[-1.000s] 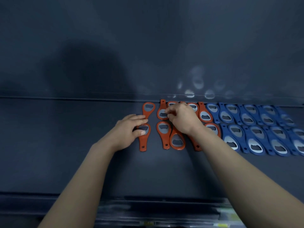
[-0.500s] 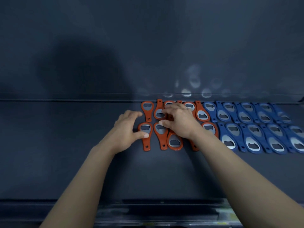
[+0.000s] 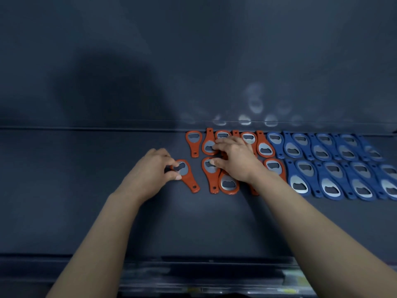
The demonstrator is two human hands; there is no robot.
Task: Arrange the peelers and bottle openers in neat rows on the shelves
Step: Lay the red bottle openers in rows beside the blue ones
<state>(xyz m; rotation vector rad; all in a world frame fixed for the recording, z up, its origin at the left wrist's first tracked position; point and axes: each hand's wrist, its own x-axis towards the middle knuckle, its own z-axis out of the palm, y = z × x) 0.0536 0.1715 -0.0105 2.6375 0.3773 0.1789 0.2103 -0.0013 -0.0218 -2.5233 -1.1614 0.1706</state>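
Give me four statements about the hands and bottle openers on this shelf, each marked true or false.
1. The left hand pinches the head of a tilted orange opener. True.
2. The blue openers lie left of the orange group. False: they lie to its right.
3. The right hand rests on the orange group. True.
4. The blue openers stand upright. False: they lie flat on the shelf.

No text, brand, number or sign can be read anywhere. Nothing legible is found on the orange bottle openers (image 3: pixel 266 147) or the blue bottle openers (image 3: pixel 327 187). The small patches (yellowish and white) on the shelf's front strip (image 3: pixel 214 286) are too blurred to be made out.
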